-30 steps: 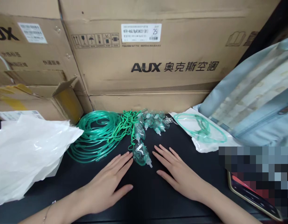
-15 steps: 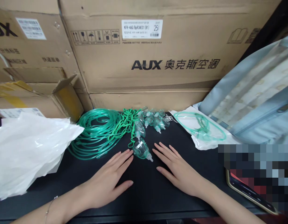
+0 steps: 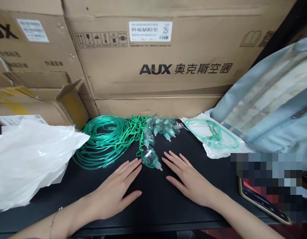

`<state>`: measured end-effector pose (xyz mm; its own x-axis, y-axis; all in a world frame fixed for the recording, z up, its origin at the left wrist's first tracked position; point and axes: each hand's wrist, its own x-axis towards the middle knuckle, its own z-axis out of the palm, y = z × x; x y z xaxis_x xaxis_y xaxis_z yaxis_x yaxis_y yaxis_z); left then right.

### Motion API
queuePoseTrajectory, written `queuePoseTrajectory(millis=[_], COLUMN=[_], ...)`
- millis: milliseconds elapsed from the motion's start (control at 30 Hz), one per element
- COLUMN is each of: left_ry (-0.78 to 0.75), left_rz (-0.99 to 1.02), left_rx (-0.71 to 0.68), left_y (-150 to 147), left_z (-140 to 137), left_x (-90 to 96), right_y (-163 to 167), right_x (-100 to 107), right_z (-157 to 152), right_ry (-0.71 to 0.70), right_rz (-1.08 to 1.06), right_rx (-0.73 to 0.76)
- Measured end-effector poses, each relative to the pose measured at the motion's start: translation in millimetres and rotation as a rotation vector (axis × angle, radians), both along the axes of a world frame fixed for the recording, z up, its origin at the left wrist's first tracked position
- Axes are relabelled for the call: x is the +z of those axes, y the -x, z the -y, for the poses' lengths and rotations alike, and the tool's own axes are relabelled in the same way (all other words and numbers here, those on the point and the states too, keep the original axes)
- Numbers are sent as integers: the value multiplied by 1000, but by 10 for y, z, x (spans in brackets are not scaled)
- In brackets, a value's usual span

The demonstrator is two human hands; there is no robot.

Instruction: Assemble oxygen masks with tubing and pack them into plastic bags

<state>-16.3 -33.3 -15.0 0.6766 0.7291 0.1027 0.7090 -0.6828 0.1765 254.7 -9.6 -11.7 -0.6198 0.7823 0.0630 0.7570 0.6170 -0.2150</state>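
A clear mask [image 3: 149,157] with a green rim lies on the black tabletop [image 3: 153,202] at mid-frame, its nozzle pointing to the lower right. The left hand [image 3: 116,191] is open and palm down, fingertips at the mask's left side; whether they touch cannot be told. The right hand [image 3: 189,179], also flat and spread, lies just beside it, holding nothing. Tabletop shows between the hands and runs to the front edge near the bottom of the frame. Farther back, more masks [image 3: 169,127], green straps [image 3: 133,131] and coiled tubing [image 3: 103,139] reach toward the large carton [image 3: 155,84] along the back. Right of center, a white-backed clear package [image 3: 210,153] contains green tubing; white bags [image 3: 34,159] fill the lower left, before a cardboard box [image 3: 74,106]. Against half a second ago, hands and mask keep their places; only the view has shifted slightly.
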Motion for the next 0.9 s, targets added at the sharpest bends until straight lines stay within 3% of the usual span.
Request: queuePoseTrajectory(millis=[900], left_ry=[42], left_rz=[63], left_rx=[10], left_y=[-17], left_z=[2], left_x=[1], right_y=[15], right_x=[-6], right_z=[-2], right_ry=[-14], right_rz=[7], right_rx=[1])
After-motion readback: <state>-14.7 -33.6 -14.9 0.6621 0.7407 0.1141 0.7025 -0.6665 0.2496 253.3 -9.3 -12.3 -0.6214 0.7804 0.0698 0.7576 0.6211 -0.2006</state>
